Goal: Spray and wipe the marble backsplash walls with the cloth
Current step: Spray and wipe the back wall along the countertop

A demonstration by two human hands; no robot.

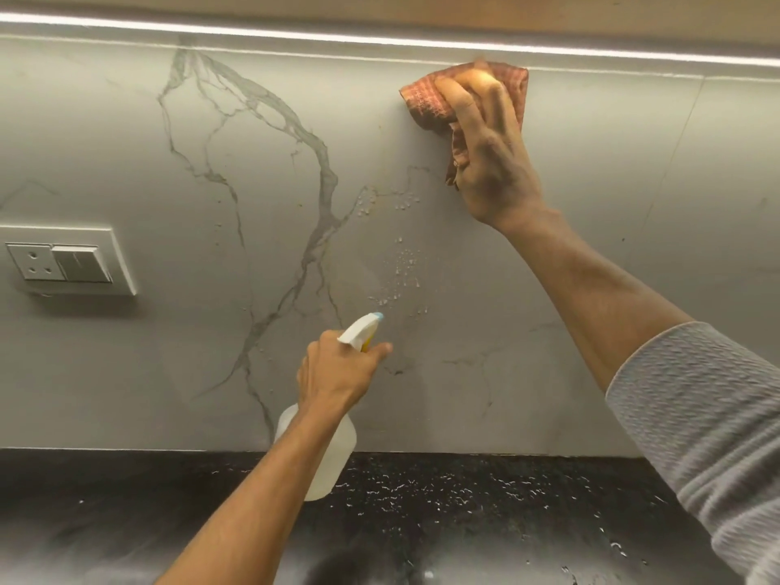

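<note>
A grey-veined marble backsplash [211,352] fills the view. My right hand [489,162] presses a reddish checked cloth [426,105] flat against the wall, high up just below the light strip. My left hand [337,373] grips a translucent spray bottle [333,453] by its white trigger head, nozzle [375,317] pointing at the wall. Spray droplets [403,268] cling to the marble between the nozzle and the cloth.
A white socket and switch plate [67,263] sits on the wall at the left. A black speckled countertop [485,500] runs along the bottom, wet with droplets. A bright LED strip [380,38] runs under the cabinet above.
</note>
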